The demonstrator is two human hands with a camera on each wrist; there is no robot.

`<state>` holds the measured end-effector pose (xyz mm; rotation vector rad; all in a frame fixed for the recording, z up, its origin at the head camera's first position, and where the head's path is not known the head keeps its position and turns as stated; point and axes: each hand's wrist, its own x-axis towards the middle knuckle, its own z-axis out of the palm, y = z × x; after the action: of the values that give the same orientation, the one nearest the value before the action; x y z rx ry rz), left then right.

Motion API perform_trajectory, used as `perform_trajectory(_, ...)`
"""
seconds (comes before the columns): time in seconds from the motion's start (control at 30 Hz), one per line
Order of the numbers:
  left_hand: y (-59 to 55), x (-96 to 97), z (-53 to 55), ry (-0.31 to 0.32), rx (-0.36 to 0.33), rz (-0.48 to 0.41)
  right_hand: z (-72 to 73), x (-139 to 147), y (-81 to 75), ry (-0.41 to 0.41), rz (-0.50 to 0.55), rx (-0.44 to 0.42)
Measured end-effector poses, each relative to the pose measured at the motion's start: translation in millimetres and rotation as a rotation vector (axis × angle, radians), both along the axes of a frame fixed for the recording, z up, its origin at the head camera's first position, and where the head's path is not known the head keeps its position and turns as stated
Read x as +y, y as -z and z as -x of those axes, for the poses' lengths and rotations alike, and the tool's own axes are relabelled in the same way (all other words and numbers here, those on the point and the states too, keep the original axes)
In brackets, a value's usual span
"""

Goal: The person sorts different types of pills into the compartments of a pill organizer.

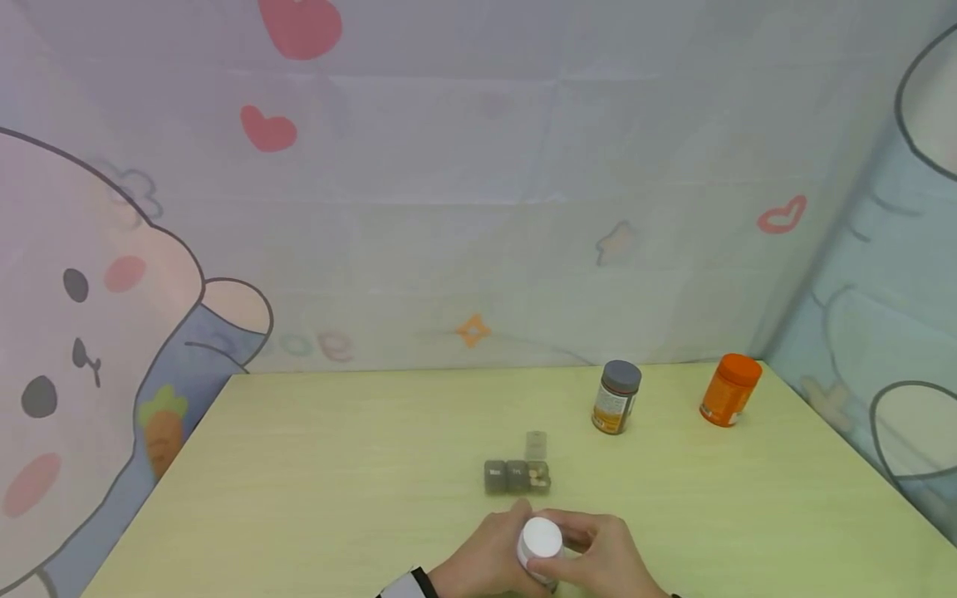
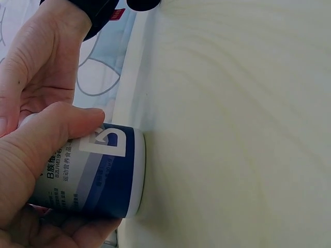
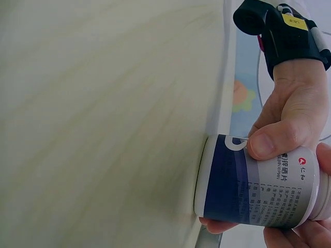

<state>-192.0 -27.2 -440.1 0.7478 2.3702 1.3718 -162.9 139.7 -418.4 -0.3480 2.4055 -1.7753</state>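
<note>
A white-capped pill bottle (image 1: 540, 544) with a blue and silver label stands upright at the table's near edge. My left hand (image 1: 489, 555) grips its body, thumb across the label in the left wrist view. The fingers and thumb of my right hand (image 1: 601, 552) hold the white cap (image 3: 323, 196) at the top of the bottle. Just beyond my hands lies a small grey pill organizer (image 1: 516, 477). Its right compartment has the clear lid (image 1: 536, 446) flipped back, with pale tablets inside; the other two lids are down.
Farther back on the yellow table (image 1: 336, 465) stands a brown bottle with a grey cap (image 1: 616, 397). An orange bottle (image 1: 731, 390) is near the back right corner. A printed cloth (image 1: 419, 208) hangs behind the table and on both sides.
</note>
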Motion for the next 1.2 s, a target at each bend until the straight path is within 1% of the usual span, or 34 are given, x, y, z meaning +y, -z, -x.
perform_trajectory(0.1, -1.6, 0.1, 0.3, 0.004, -0.009, -0.005, 0.3, 1, 0.3, -0.001, 0.0, 0.0)
perform_trajectory(0.27, -3.2, 0.3, 0.6, 0.009, -0.005, 0.01, 0.1, 0, -0.2, 0.002, 0.0, -0.005)
perform_trajectory(0.53, -2.6, -0.7, 0.9, 0.022, 0.01, 0.034, -1.3, -2, -0.9, 0.031, 0.0, -0.019)
perform_trajectory(0.67, -1.6, -0.7, 1.5, 0.029, 0.012, 0.041, -1.4, -2, -0.8, 0.032, -0.001, -0.011)
perform_trajectory(0.73, -1.5, -0.6, 1.9, 0.031, 0.016, 0.047, -0.7, -1, -1.2, 0.02, -0.006, 0.003)
perform_trajectory(0.97, -3.1, -1.2, 3.5, 0.039, 0.048, 0.047, 3.9, 2, -6.1, -0.039, -0.073, 0.077)
perform_trajectory(1.2, -3.0, -1.7, 3.3, 0.052, 0.017, 0.044, 3.9, 4, -9.8, -0.087, -0.117, 0.119)
